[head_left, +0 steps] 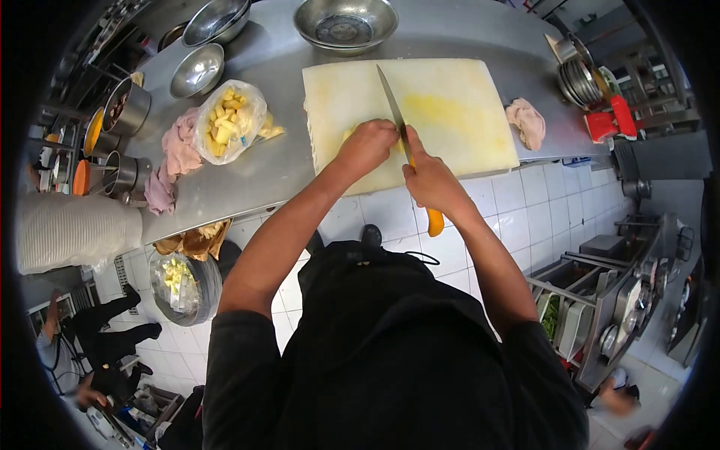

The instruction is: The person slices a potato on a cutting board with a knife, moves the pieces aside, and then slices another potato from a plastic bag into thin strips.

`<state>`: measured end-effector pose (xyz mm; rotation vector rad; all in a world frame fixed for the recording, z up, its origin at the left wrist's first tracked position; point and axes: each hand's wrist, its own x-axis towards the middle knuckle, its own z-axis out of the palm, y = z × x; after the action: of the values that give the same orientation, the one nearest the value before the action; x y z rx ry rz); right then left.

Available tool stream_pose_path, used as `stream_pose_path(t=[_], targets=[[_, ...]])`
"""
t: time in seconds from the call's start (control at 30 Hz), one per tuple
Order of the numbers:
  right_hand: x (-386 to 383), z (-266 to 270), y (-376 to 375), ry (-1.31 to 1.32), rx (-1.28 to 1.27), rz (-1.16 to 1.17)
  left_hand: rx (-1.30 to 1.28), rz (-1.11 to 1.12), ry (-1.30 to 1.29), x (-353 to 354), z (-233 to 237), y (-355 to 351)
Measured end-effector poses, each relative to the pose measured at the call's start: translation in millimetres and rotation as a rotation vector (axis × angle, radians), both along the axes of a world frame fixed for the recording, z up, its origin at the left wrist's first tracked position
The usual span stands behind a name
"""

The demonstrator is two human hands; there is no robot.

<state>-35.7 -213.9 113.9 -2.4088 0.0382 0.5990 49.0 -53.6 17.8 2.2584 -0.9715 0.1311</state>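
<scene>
My right hand (435, 180) is wrapped around the yellow handle of a kitchen knife (389, 91), index finger stretched along the top of the handle. The long blade points away from me over a thick white cutting board (457, 82) with yellow stains. Just left of the blade, my left hand (369, 146) is closed, fingertips bent down toward the board. A bit of a yellow food piece (348, 134) shows beside it; the rest is hidden under the hand. Left of the board, a clear plastic bag (259, 112) holds yellow chunks (223, 124).
Metal bowls (346, 26) stand at the back of the steel counter (262, 52). Pink cloths (180, 142) lie left, another cloth (527, 124) right of the board. A lined bin (202, 300) with yellow scraps stands on the floor at left. Other people are at lower left and lower right.
</scene>
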Motion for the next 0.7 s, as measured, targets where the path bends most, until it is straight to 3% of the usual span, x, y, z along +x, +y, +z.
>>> stream_pose_path(t=[0.27,0.47,0.57,0.7], targets=[[-5.5,2.7,7.4,-0.029,-0.049,-0.004,-0.022,-0.006,-0.025,2.8,-5.2,-2.8],[11.5,-53.1,-0.7,-0.250,-0.045,0.019,-0.033,0.022,0.011,-1.3,-1.6,-2.2],[11.9,-10.9,1.0,0.029,0.070,-0.057,-0.040,0.026,0.006,0.8,2.2,-3.5],[0.6,8.1,4.9,0.068,0.071,-0.070,-0.021,-0.004,-0.016,1.7,-3.9,-3.0]])
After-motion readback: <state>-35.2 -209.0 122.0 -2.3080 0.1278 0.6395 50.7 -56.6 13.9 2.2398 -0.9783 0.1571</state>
